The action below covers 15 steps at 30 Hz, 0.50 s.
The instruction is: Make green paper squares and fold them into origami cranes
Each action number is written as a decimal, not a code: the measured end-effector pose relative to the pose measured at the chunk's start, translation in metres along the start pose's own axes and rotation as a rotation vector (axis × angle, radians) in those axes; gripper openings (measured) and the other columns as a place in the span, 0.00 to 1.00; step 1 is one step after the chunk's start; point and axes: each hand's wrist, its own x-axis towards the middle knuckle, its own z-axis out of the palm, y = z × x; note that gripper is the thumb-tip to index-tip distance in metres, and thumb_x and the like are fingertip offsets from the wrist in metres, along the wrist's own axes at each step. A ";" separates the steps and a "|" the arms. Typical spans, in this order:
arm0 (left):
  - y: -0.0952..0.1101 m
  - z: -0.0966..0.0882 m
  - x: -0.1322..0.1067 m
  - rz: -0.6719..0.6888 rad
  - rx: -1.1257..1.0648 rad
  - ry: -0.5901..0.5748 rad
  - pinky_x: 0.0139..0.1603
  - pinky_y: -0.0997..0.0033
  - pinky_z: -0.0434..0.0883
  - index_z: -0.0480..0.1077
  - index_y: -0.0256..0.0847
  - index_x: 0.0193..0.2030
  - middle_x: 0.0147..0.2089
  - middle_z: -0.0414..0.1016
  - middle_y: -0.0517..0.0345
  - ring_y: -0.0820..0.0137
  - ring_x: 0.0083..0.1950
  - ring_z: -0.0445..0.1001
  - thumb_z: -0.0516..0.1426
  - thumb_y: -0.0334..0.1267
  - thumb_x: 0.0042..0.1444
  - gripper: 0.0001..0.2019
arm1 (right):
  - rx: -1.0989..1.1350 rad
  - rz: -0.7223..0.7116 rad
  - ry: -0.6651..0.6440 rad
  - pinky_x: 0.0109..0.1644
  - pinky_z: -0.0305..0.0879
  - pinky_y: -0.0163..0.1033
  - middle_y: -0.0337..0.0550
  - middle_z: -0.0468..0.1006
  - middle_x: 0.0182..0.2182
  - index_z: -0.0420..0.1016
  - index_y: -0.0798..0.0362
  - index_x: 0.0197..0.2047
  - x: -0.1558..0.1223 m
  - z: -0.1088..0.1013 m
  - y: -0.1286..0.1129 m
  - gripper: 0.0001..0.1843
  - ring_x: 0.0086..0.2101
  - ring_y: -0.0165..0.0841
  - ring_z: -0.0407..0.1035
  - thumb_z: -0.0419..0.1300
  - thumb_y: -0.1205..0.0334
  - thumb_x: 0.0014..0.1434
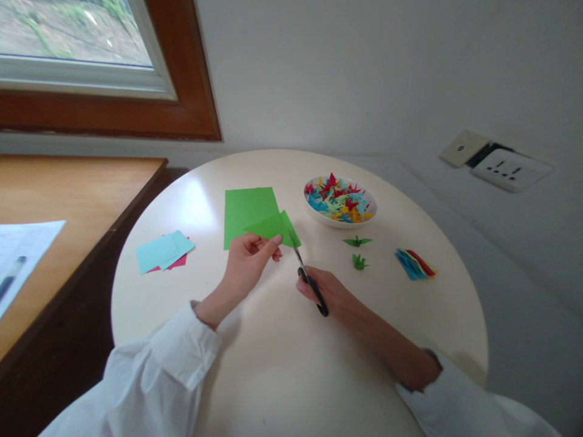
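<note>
My left hand (pixel 252 258) pinches a small piece of green paper (pixel 266 227) between thumb and fingers. In my right hand (pixel 324 288) is a pair of scissors (pixel 312 290) with black handles, the fingers wrapped round them. The scissor blades point away from me and lie at the right part of the green piece, where a narrow strip stands at an angle. Behind the left hand a larger green sheet (pixel 246 206) lies flat on the round white table (pixel 264 376). Two folded green paper cranes (pixel 358 241) rest to the right of the scissors.
A white bowl (pixel 339 223) full of colourful paper cranes stands at the back right. Bundled coloured paper strips (pixel 415 264) lie at the right, light blue and red papers (pixel 164 252) at the left. A wooden desk (pixel 91 188) with a printed sheet (pixel 27 252) and a pen adjoins on the left.
</note>
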 end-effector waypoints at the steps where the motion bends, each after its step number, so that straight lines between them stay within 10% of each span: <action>1: 0.000 0.000 0.000 0.000 0.000 0.000 0.27 0.72 0.68 0.70 0.37 0.16 0.18 0.73 0.57 0.72 0.22 0.70 0.62 0.43 0.44 0.14 | -0.005 0.001 0.003 0.29 0.47 0.37 0.34 0.54 0.23 0.52 0.51 0.25 0.000 0.000 0.001 0.23 0.25 0.28 0.50 0.49 0.41 0.57; 15: 0.001 0.000 0.000 -0.003 0.008 0.003 0.27 0.72 0.68 0.70 0.37 0.17 0.18 0.73 0.57 0.73 0.22 0.69 0.62 0.43 0.44 0.13 | -0.001 -0.009 0.013 0.28 0.46 0.37 0.33 0.53 0.22 0.52 0.51 0.23 0.001 0.000 0.000 0.26 0.25 0.27 0.49 0.48 0.36 0.55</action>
